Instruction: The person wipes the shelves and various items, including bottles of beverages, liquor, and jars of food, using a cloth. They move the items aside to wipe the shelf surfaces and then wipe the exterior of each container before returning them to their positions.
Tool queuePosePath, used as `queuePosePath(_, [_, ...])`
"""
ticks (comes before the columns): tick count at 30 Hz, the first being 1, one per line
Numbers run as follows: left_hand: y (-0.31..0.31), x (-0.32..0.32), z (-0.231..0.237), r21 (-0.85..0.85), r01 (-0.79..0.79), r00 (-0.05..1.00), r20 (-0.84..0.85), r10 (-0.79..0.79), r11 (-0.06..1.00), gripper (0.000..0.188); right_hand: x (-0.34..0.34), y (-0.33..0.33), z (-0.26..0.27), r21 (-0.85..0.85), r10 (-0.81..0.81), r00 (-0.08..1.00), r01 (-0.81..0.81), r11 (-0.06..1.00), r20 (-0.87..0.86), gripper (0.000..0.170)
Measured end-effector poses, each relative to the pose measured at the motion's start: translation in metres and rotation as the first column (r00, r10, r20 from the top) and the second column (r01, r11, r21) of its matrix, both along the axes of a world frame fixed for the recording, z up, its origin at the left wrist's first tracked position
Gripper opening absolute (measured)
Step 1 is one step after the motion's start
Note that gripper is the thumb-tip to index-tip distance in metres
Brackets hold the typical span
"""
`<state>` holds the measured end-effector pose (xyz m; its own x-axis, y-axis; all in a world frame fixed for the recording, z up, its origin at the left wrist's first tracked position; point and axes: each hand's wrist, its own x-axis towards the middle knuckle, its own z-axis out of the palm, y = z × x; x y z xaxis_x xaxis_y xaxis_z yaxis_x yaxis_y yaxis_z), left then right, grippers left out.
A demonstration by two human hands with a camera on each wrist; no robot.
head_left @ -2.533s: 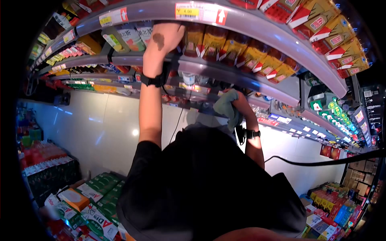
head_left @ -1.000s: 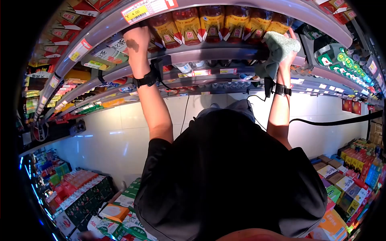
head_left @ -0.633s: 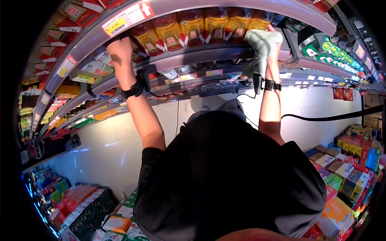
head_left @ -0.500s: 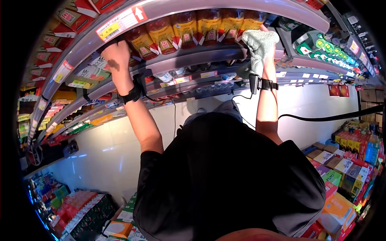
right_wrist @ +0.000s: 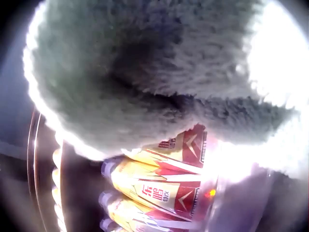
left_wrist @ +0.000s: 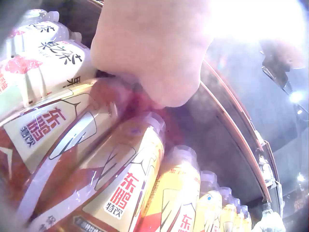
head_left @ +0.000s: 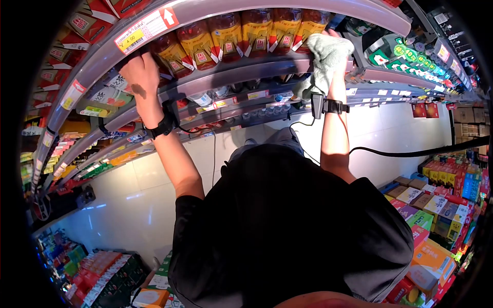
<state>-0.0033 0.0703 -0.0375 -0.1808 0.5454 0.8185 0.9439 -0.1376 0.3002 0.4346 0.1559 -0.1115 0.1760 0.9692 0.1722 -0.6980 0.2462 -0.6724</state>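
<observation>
At the left end of a row of drink bottles [head_left: 257, 33] with yellow labels, my left hand [head_left: 141, 77] reaches under the upper shelf edge. In the left wrist view its curled fingers cover the neck of the nearest bottle [left_wrist: 50, 128]; the fingertips are hidden. My right hand [head_left: 339, 71] grips a fluffy grey-green cloth [head_left: 324, 51] at the right end of the same row. Part of the cloth hangs over the shelf's front edge. The cloth [right_wrist: 145, 72] fills most of the right wrist view, close beside the bottles [right_wrist: 154, 193] and hiding the hand there.
An upper shelf rail [head_left: 231, 11] with a price tag [head_left: 136, 38] curves close above the bottles. White fruit tea bottles [left_wrist: 53, 58] stand left of my left hand. Stacked cartons [head_left: 431, 256] lie behind at the right. A black cable [head_left: 411, 152] runs from the right.
My right hand has risen with the cloth from below the shelf to the row's right end. My left hand stays at the left end while the head view has shifted.
</observation>
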Motion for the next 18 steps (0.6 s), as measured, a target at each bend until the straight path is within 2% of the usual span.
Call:
queuePosePath(1, [-0.005, 0.002, 0.001, 0.008, -0.015, 1.000, -0.017, 0.015, 1.000, 0.024, 0.008, -0.007, -0.003, 0.046, -0.098, 0.995, 0.098, 0.994, -0.008, 0.032])
queuePosePath(2, [-0.013, 0.007, 0.000, 0.105, -0.044, 0.998, -0.047, 0.049, 0.994, 0.023, 0.015, -0.011, -0.005, 0.026, -0.275, 0.956, 0.274, 0.961, 0.105, 0.032])
queuePosePath(3, [-0.022, 0.015, -0.001, 0.202, -0.068, 0.994, -0.073, 0.085, 0.977, 0.021, 0.019, -0.014, -0.003, 0.028, -0.438, 0.872, 0.443, 0.896, 0.217, 0.033])
queuePosePath(4, [-0.031, 0.023, -0.004, 0.295, -0.088, 0.988, -0.096, 0.121, 0.952, 0.020, 0.025, -0.011, -0.009, 0.166, -0.603, 0.699, 0.590, 0.790, 0.385, 0.037])
queuePosePath(5, [-0.040, 0.031, -0.012, 0.281, -0.030, 0.995, -0.085, 0.056, 0.959, 0.019, 0.030, -0.008, -0.022, 0.326, -0.730, 0.464, 0.680, 0.657, 0.502, 0.041])
queuePosePath(6, [-0.051, 0.040, -0.025, 0.266, 0.029, 0.997, -0.074, -0.010, 0.964, 0.019, 0.033, -0.007, -0.036, 0.494, -0.806, 0.189, 0.705, 0.509, 0.561, 0.045])
queuePosePath(7, [-0.057, 0.049, -0.038, 0.250, 0.088, 0.995, -0.063, -0.074, 0.964, 0.019, 0.029, -0.007, -0.051, 0.499, -0.779, 0.271, 0.639, 0.585, 0.566, 0.051])
queuePosePath(9, [-0.061, 0.072, -0.058, 0.139, 0.261, 0.964, -0.093, -0.250, 0.955, 0.026, 0.001, -0.031, -0.059, 0.450, -0.636, 0.254, 0.524, 0.723, 0.729, 0.050])
queuePosePath(10, [-0.061, 0.085, -0.067, 0.083, 0.337, 0.942, -0.034, -0.335, 0.938, 0.029, -0.013, -0.026, -0.081, 0.527, -0.735, 0.299, 0.541, 0.656, 0.609, 0.044])
queuePosePath(11, [-0.060, 0.096, -0.074, 0.033, 0.407, 0.913, 0.033, -0.408, 0.913, 0.033, -0.016, -0.042, -0.079, 0.585, -0.697, 0.143, 0.440, 0.681, 0.703, 0.042])
queuePosePath(13, [-0.060, 0.111, -0.086, -0.099, 0.480, 0.877, 0.063, -0.476, 0.872, 0.041, -0.036, -0.057, -0.083, 0.564, -0.658, 0.268, 0.353, 0.747, 0.704, 0.045])
queuePosePath(14, [-0.060, 0.116, -0.090, -0.139, 0.495, 0.869, 0.062, -0.491, 0.858, 0.043, -0.047, -0.059, -0.087, 0.620, -0.681, 0.230, 0.285, 0.731, 0.695, 0.045])
queuePosePath(15, [-0.060, 0.121, -0.093, -0.182, 0.513, 0.858, 0.065, -0.510, 0.839, 0.045, -0.054, -0.058, -0.087, 0.741, -0.760, 0.125, 0.170, 0.649, 0.637, 0.043])
queuePosePath(17, [-0.063, 0.130, -0.100, -0.219, 0.516, 0.854, 0.061, -0.516, 0.828, 0.050, -0.089, -0.077, -0.077, 0.592, -0.610, 0.229, 0.148, 0.792, 0.759, 0.041])
queuePosePath(18, [-0.062, 0.133, -0.103, -0.213, 0.500, 0.864, 0.051, -0.501, 0.839, 0.053, -0.104, -0.081, -0.073, 0.559, -0.562, 0.234, 0.083, 0.825, 0.794, 0.041])
